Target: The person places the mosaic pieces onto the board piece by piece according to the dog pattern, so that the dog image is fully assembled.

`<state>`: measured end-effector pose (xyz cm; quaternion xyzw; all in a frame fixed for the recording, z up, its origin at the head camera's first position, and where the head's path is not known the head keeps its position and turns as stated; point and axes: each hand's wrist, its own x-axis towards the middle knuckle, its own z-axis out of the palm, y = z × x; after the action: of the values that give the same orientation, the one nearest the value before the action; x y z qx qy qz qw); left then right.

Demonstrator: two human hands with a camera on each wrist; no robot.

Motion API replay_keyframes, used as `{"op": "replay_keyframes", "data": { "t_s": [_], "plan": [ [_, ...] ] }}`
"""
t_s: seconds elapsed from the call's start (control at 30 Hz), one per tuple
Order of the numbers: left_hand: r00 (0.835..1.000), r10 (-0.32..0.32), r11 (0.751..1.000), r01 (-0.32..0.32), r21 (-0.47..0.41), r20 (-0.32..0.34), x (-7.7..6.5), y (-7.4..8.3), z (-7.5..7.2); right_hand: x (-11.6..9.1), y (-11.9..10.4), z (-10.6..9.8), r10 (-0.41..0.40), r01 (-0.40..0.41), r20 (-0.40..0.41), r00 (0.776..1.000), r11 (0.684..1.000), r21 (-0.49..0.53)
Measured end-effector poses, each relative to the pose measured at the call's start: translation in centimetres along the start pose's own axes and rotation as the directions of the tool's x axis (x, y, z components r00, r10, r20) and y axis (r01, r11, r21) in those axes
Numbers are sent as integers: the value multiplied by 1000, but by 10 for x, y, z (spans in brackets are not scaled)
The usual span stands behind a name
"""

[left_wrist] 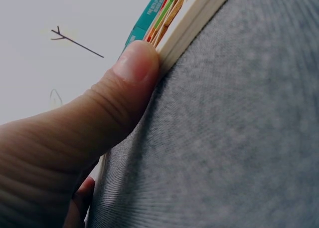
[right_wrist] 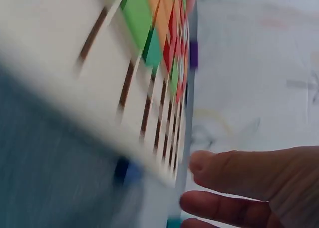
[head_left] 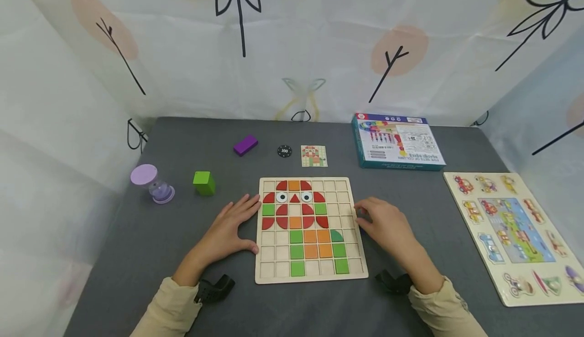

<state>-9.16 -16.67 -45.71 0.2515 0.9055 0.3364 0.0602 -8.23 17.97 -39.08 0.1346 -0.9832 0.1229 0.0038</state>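
A wooden grid board (head_left: 315, 280) lies flat on the grey table, with red, green and orange tiles and two eye tiles set in its squares as a figure. My left hand (head_left: 228, 228) rests along the board's left edge, fingers extended and thumb spread. In the left wrist view the thumb (left_wrist: 137, 63) presses against the board's pale side (left_wrist: 187, 26). At the right edge is my right hand (head_left: 385, 223), its fingertips close to the rim. The right wrist view shows a gap between its thumb (right_wrist: 229, 170) and fingers, with nothing held there.
Behind the board are a pattern card (head_left: 314, 156), a black "100" disc (head_left: 284, 151) and a purple block (head_left: 245, 145). A green block (head_left: 204, 183) and lilac hourglass-shaped object (head_left: 157, 187) stand left. A game box (head_left: 397, 142) and picture puzzle board (head_left: 515, 235) lie right.
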Motion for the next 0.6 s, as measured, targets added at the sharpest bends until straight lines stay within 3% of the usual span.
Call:
{"op": "replay_keyframes", "data": {
  "t_s": [0.2,0.6],
  "plan": [
    [1000,4,1000,-4,9,-4,0,-1,-1,-18,29,-1,74,-73,61,995,997,-18],
    [1000,-4,1000,4,10,2,0,1,-1,-15,20,16,8,-6,39,999,998,-66]
  ]
}}
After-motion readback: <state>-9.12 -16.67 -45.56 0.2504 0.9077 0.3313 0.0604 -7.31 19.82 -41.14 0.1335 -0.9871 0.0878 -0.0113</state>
